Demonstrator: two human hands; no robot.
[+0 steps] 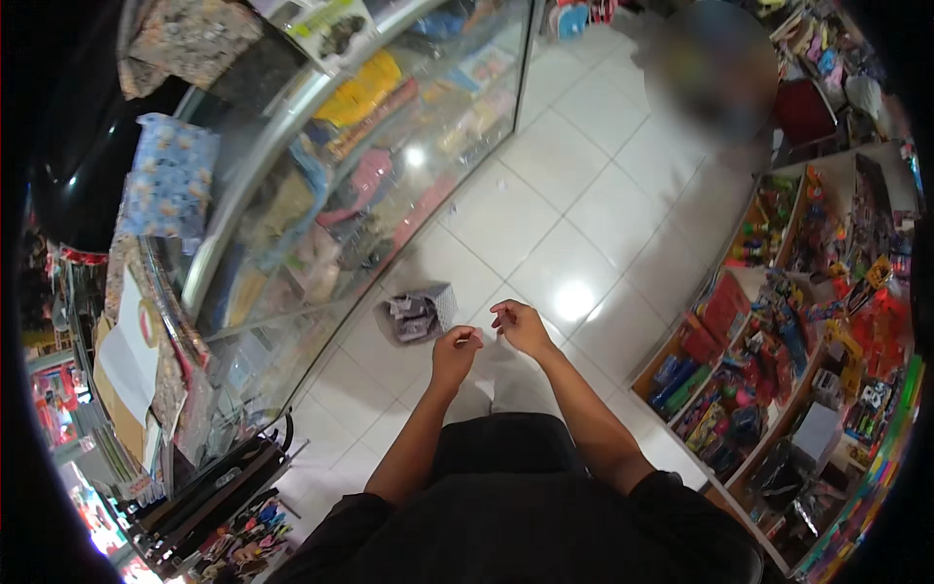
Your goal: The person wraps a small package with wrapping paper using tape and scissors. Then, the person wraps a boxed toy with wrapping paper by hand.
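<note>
Both of my hands are raised in front of my body, above the white tiled floor [511, 226]. My left hand [452, 359] has loosely curled fingers, and I see nothing in it. To its right, my right hand [524, 328] has its fingers bent and apart, also with no visible object. The two hands do not touch. Beyond my left hand, a small patterned waste bin [444, 298] stands on the floor. Crumpled grey printed paper [414, 320] fills its opening.
A glass display counter [350, 197] packed with wrapped goods runs along the left. On top are a blue patterned package [174, 171], white paper [130, 361] and a tape roll [148, 323]. Divided toy shelves [766, 350] stand at the right. A blurred patch hides the upper right.
</note>
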